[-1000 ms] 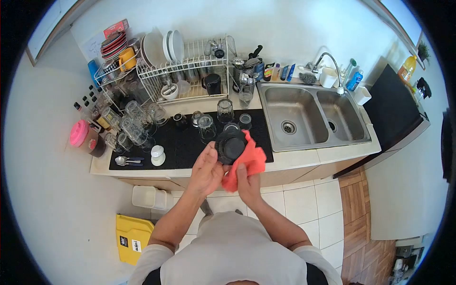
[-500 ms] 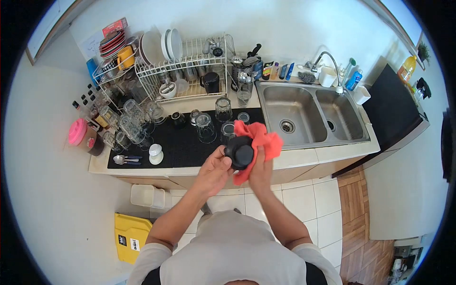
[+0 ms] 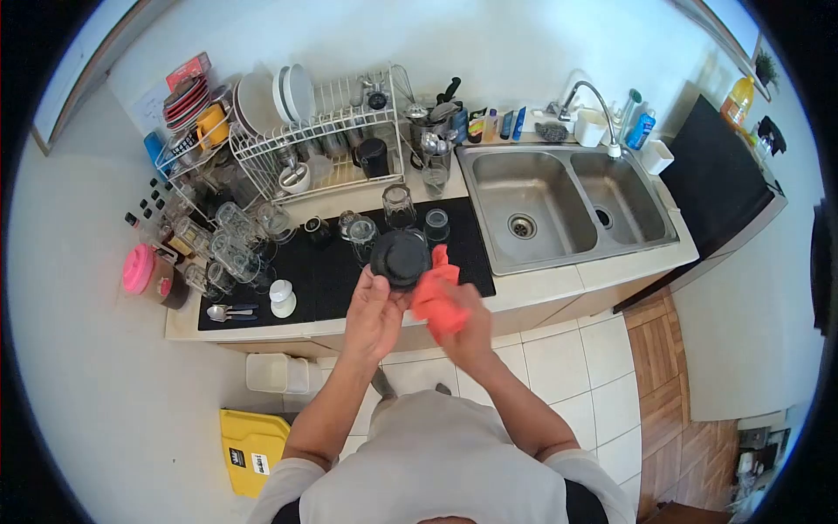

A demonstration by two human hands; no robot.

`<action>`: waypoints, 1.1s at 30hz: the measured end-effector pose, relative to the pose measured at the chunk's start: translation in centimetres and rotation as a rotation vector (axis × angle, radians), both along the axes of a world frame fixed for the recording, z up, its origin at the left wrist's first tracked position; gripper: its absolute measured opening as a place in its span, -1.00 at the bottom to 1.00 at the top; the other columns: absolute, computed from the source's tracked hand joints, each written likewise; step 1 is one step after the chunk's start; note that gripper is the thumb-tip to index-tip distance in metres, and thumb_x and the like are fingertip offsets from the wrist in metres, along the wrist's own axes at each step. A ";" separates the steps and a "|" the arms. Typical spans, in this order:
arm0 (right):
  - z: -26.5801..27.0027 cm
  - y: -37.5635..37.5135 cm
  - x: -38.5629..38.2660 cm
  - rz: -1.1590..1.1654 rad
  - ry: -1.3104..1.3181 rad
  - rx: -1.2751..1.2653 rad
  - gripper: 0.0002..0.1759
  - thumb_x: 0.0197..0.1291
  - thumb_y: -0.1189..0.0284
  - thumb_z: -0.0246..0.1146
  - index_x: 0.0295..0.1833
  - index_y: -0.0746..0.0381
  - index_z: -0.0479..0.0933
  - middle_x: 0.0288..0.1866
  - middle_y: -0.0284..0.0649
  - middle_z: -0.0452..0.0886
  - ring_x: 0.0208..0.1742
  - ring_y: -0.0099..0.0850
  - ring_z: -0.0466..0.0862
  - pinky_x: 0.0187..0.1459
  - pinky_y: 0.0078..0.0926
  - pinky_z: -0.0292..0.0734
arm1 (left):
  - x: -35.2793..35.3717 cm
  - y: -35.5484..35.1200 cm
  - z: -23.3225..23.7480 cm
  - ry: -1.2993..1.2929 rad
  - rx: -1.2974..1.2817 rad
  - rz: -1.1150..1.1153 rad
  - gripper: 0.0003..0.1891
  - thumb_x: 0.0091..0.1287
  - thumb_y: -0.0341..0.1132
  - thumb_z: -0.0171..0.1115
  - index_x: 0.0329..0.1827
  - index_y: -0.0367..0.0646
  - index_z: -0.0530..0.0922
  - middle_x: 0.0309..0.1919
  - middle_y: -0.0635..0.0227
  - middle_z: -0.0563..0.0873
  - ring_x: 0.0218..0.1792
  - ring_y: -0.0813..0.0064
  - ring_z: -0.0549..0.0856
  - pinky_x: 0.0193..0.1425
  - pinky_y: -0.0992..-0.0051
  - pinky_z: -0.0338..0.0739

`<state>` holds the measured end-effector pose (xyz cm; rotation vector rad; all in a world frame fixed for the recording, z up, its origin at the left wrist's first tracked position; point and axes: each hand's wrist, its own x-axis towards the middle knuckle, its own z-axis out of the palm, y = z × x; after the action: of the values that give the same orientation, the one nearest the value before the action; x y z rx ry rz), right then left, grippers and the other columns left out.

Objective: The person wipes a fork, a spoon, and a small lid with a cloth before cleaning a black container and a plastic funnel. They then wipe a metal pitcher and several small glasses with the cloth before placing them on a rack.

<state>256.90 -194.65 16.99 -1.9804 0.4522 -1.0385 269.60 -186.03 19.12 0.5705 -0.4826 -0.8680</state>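
A round black vessel (image 3: 401, 259) is in my left hand (image 3: 375, 316), gripped at its near edge with the thumb up along the side; it overlaps the glasses behind it in this view. My right hand (image 3: 470, 332), smeared by motion, grips a bunched red cloth (image 3: 439, 301) just right of the vessel. Past the vessel, a clear glass (image 3: 363, 240), a taller glass (image 3: 399, 206) and a small glass (image 3: 436, 224) stand upside down on the black mat (image 3: 332, 284).
A wire dish rack (image 3: 319, 144) with plates and a black mug (image 3: 372, 158) is at the back. More glass mugs (image 3: 236, 253), spoons (image 3: 230, 312) and a white-lidded jar (image 3: 282, 297) are to the left. A double sink (image 3: 532, 201) lies right.
The vessel has moved left and turned, showing its broad round face. My right hand and the cloth have come off it, lower and slightly left. The view has shifted a little.
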 end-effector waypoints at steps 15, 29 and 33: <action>-1.0 -0.9 0.9 0.039 -0.295 0.380 -0.72 0.42 0.35 0.04 0.02 0.33 0.50 -0.22 -0.27 0.61 -0.17 -0.51 0.56 -0.10 -0.51 0.47 | -0.1 0.6 -1.3 -0.153 0.276 -0.181 -0.58 0.41 -0.02 0.14 0.04 -0.23 0.48 -0.09 0.39 0.66 -0.12 0.61 0.65 0.01 0.51 0.57; 1.3 -0.2 0.1 0.230 -0.165 0.577 -0.68 0.34 0.29 0.20 0.05 0.29 0.50 -0.20 -0.33 0.62 -0.21 -0.56 0.59 -0.16 -0.52 0.53 | 1.9 1.7 -1.3 -0.573 0.416 -0.024 -0.56 0.48 -0.14 0.05 0.25 -0.31 0.41 -0.02 0.31 0.60 -0.03 0.60 0.58 -0.05 0.55 0.53; -0.4 0.5 0.8 0.050 -0.122 0.272 -0.68 0.35 0.26 0.20 -0.01 0.31 0.53 -0.23 -0.26 0.65 -0.27 -0.54 0.63 -0.24 -0.56 0.54 | -0.5 1.7 0.1 -0.775 0.426 0.171 -0.49 0.47 -0.29 0.02 0.44 -0.23 0.20 0.17 0.19 0.47 0.07 0.48 0.51 0.13 0.45 0.48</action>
<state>257.74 -194.20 16.58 -1.6705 0.4499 -1.0033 269.14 -184.32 19.24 1.3374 -0.9401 -0.5594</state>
